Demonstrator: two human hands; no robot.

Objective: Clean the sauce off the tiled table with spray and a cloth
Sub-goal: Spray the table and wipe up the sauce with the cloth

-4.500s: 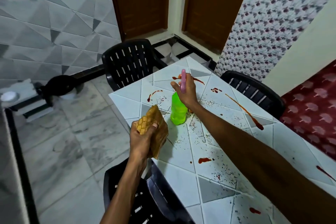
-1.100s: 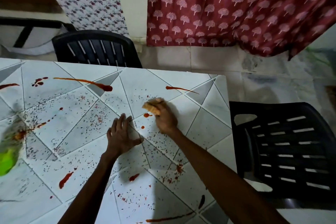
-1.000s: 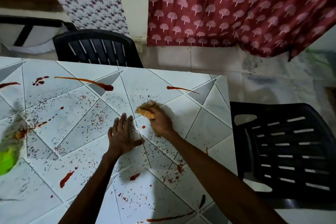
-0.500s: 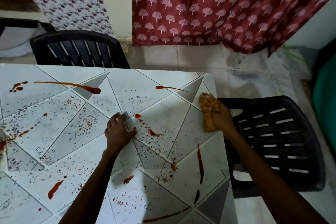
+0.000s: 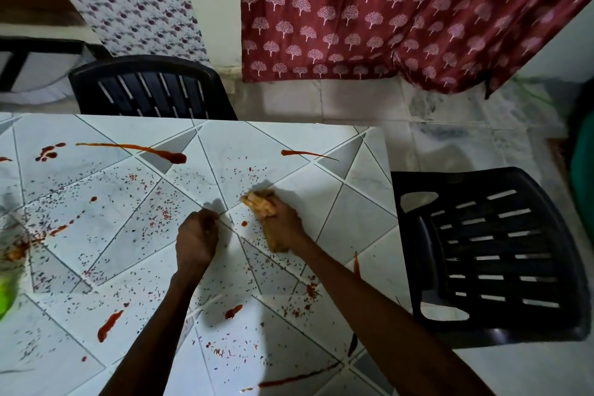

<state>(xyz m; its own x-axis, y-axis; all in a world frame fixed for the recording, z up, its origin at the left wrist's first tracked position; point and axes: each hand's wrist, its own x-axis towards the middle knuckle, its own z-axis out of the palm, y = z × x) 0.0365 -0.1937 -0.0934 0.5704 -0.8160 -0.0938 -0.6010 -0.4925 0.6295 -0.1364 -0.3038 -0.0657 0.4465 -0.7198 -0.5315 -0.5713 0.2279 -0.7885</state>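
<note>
We grip the orange cloth (image 5: 257, 201) in our right hand (image 5: 283, 225), left hand (image 5: 196, 239) curled on the tiled table (image 5: 363, 212); most sauce streaks (image 5: 135, 147) look unwiped.

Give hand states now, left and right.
Left hand: closed, fingers curled against the table, nothing visible in its grip.
Right hand: closed on the cloth, pressing it to the table.

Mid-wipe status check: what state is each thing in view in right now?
cloth, bunched, pressed on the table
right hand, grips the cloth
left hand, fingers curled, resting on the table, nothing visible in it
table, streaked and speckled with sauce
spray bottle, on the table at far left, blurred, not held
black chair, empty, beside the table's right edge
</note>
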